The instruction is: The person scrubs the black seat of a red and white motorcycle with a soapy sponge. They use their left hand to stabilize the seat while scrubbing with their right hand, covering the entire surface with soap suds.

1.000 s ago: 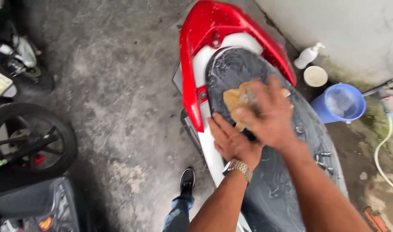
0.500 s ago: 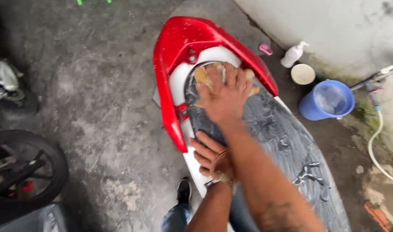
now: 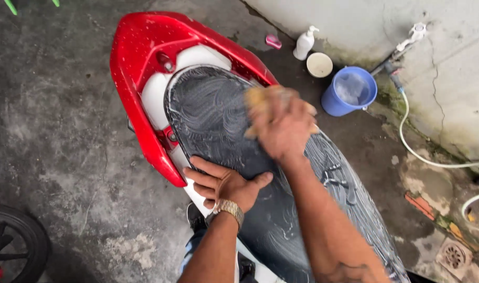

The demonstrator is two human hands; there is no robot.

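My right hand [image 3: 281, 126] presses a yellow sponge [image 3: 256, 98] flat against the soapy black seat [image 3: 218, 120] of a red scooter [image 3: 140, 57], fingers curled down over it in a loose grip; the hand is blurred, and only the sponge's edges show past the knuckles. The sponge sits on the right side of the seat, about midway along it. My left hand [image 3: 224, 183], a metal watch [image 3: 229, 208] at the wrist, lies open on the seat's near left edge, fingers spread and thumb out, holding nothing. White suds streak the seat in arcs around both hands. Beyond the scooter's tail, along the foot of a stained wall [image 3: 449, 73], stand a white pump bottle [image 3: 304, 43], a small cream bowl [image 3: 319, 65] whose contents I cannot make out, and a blue bucket [image 3: 348, 93] holding foamy water. A small pink object [image 3: 273, 41] lies just beside the bottle. A tap [image 3: 415, 32] juts from the wall above the bucket, and a pale hose [image 3: 417, 152] trails from it across the wet concrete floor [image 3: 66, 157]. A black wheel [image 3: 11, 243] shows at lower left.
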